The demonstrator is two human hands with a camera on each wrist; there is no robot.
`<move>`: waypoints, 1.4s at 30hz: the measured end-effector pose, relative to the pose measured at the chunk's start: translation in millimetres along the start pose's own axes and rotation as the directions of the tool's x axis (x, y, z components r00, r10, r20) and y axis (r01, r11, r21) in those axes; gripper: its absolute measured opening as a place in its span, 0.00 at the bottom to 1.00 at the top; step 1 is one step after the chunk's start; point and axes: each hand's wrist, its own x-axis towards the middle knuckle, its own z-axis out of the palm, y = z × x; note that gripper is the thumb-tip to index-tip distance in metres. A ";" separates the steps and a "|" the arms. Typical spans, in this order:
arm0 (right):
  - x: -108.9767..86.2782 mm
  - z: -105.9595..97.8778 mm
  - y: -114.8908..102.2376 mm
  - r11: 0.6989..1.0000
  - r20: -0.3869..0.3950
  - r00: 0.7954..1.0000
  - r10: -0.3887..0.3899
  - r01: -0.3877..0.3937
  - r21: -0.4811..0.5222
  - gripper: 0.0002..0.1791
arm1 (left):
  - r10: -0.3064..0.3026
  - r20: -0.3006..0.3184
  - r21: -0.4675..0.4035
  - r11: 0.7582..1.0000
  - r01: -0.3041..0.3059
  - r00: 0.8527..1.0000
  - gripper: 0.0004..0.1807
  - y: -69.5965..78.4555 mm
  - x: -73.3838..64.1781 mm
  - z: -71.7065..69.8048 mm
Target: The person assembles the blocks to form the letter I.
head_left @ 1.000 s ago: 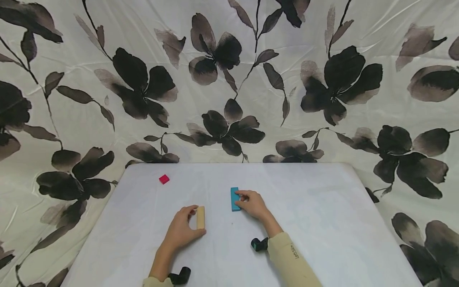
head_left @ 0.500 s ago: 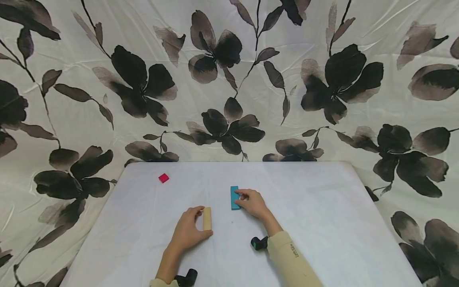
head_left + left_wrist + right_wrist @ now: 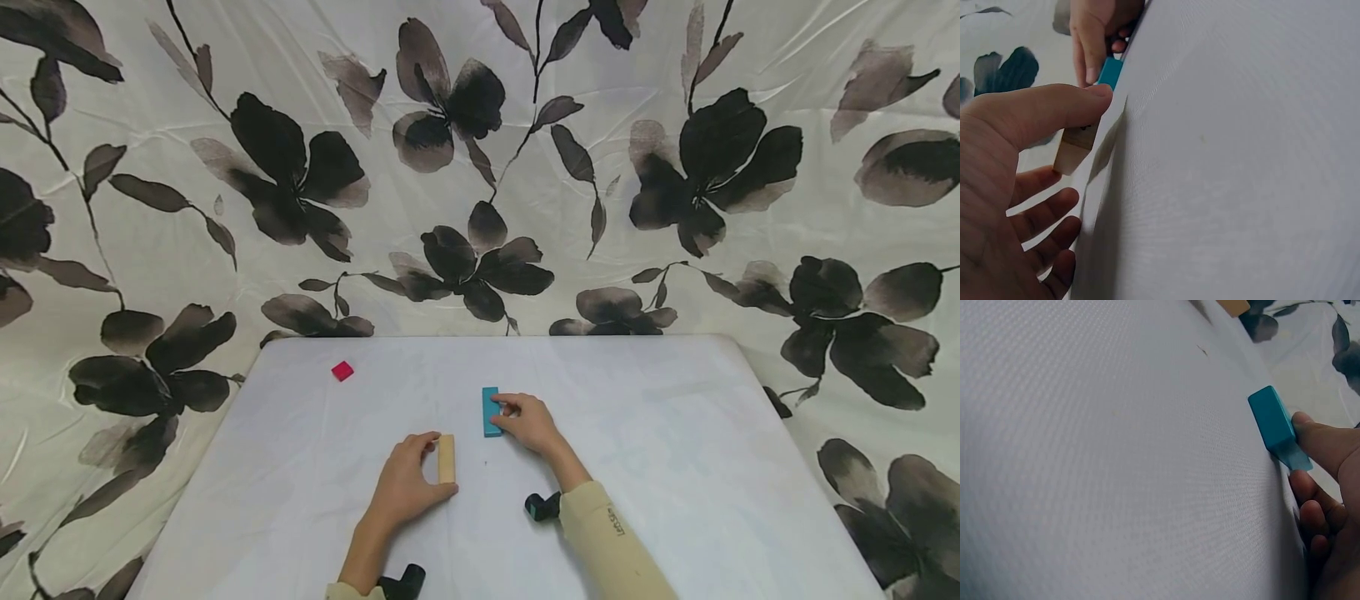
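My left hand holds a pale wooden block by its two ends, between thumb and index finger. Up close in the left wrist view, the wooden block shows a shadow on the white cloth beside it, and the other fingers are spread loosely. To the right and slightly farther back, a blue block lies lengthwise away from me. My right hand has its thumb and index fingertip on this block's right side. In the right wrist view these fingers hold the blue block, the remaining ones curled below.
A small red block lies near the back left of the white-covered table. Behind the table hangs a floral cloth. Black wrist cameras sit on both wrists.
My left hand has slid the wooden block to the right, closer to the blue block. The right hand and the blue block stay put, as does the red block.
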 end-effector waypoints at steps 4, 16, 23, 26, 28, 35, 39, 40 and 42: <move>-1.1 0.0 0.2 1.000 0.002 1.000 0.000 0.000 -0.002 0.20 | -0.002 0.007 -0.006 1.000 0.002 1.000 0.45 3.3 -0.1 1.8; -0.3 0.3 -0.2 1.000 0.003 1.000 0.006 -0.006 -0.011 0.21 | 0.030 0.006 0.012 0.999 -0.031 1.000 0.46 13.8 0.7 9.3; 1.1 -1.6 -0.8 1.000 -0.002 1.000 0.001 -0.001 -0.010 0.20 | 0.047 0.021 0.005 0.999 -0.047 0.999 0.46 19.6 3.3 10.6; 0.9 -1.6 0.2 1.000 0.002 1.000 -0.001 0.001 -0.008 0.21 | 0.049 0.026 0.011 0.999 -0.049 0.998 0.46 20.4 4.0 13.1; 0.5 -1.4 0.5 1.000 0.005 1.000 0.000 0.000 -0.006 0.21 | 0.052 0.028 0.012 0.999 -0.053 0.998 0.46 21.0 4.3 14.8; -0.3 -1.8 0.0 1.000 0.005 1.000 -0.010 0.010 0.003 0.21 | 0.076 0.023 0.010 0.997 -0.076 0.997 0.46 24.2 5.6 18.4; -0.5 -2.2 -0.6 1.000 0.005 1.000 -0.025 0.025 0.001 0.21 | 0.083 0.036 0.007 0.996 -0.084 0.996 0.46 27.4 6.2 19.1; -0.6 -2.2 -0.9 1.000 0.007 1.000 -0.025 0.025 -0.002 0.21 | 0.084 0.040 0.007 0.996 -0.085 0.996 0.46 28.3 6.4 19.3; -1.0 -2.2 -1.4 1.000 0.004 1.000 -0.031 0.031 0.000 0.21 | 0.086 0.045 0.008 0.996 -0.086 0.995 0.46 29.5 6.7 20.2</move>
